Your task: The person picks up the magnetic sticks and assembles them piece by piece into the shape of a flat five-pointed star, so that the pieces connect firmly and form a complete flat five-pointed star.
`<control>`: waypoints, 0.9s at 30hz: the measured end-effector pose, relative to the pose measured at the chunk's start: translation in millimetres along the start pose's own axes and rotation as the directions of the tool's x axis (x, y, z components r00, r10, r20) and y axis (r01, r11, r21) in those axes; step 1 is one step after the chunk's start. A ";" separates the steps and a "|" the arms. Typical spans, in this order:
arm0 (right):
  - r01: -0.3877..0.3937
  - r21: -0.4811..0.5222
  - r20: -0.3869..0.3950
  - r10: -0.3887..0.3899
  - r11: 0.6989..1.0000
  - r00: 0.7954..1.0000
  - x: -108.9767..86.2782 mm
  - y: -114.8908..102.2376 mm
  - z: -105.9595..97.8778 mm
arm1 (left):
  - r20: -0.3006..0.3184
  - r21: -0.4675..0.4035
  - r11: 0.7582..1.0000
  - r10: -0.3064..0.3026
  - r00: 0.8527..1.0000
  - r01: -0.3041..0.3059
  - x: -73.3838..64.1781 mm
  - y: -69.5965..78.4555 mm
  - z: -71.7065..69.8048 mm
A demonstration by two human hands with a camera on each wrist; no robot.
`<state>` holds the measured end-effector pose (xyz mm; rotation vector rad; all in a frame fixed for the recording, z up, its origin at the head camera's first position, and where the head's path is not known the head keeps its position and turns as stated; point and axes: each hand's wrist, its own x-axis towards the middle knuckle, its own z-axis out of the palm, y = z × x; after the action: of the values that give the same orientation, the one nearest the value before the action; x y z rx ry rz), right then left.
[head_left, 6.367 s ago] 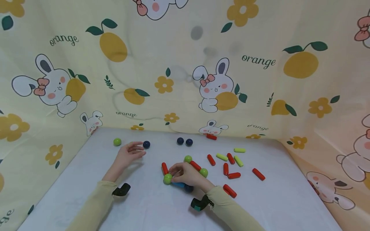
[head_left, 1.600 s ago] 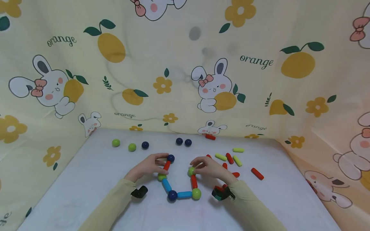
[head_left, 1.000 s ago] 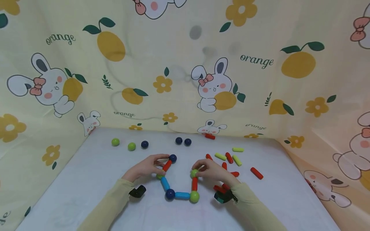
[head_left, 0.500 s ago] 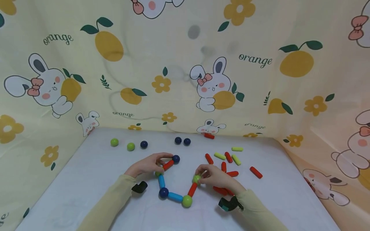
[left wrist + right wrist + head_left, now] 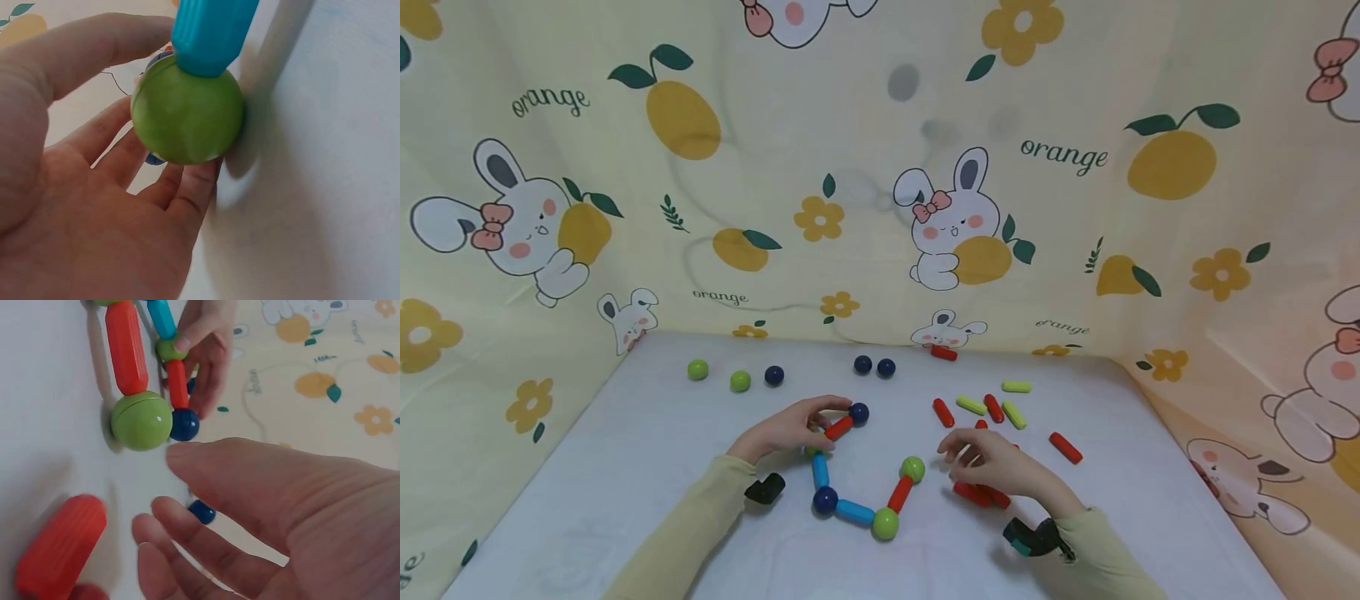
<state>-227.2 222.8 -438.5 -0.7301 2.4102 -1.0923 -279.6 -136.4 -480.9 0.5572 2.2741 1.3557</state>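
A chain of toy rods and balls lies on the white table in an open U. My left hand (image 5: 786, 427) holds its left end, thumb and fingers around the red rod (image 5: 838, 428) between a dark blue ball (image 5: 859, 413) and a green ball (image 5: 187, 112). Two blue rods (image 5: 854, 512) meet at another dark blue ball (image 5: 825, 501) along the bottom. On the right side a green ball (image 5: 885, 523), a red rod (image 5: 900, 495) and a green end ball (image 5: 913, 469) continue it. My right hand (image 5: 1000, 461) hovers beside that end ball, fingers loosely bent, holding nothing.
Loose red rods (image 5: 1065, 447) and yellow-green rods (image 5: 1013, 415) are scattered at the right, some partly under my right hand in the head view. Along the back sit green balls (image 5: 697, 369) and dark blue balls (image 5: 862, 364). A patterned cloth (image 5: 865, 275) rises behind the table.
The chain has opened wider, its left red rod swinging rightward and its right side tilting outward. My right hand has let go of the green end ball and moved right; my left hand keeps its hold.
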 end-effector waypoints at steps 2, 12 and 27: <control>-0.022 -0.023 -0.005 0.022 0.999 1.000 -8.5 0.4 -1.1 | -0.003 0.000 1.000 -0.005 1.000 0.005 -0.1 -0.1 0.4; -0.097 -0.124 -0.055 0.091 0.988 0.994 -38.2 1.3 3.8 | -0.004 0.012 1.000 -0.006 1.000 0.006 -1.9 0.1 1.0; -0.162 -0.250 -0.110 0.138 0.955 0.984 -33.7 -8.4 26.1 | -0.013 0.012 1.000 -0.009 1.000 0.010 -1.5 0.4 2.3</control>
<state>-184.1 223.5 -443.5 -0.5747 2.6692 -0.7752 -277.0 -135.4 -481.2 0.5425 2.2943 1.3453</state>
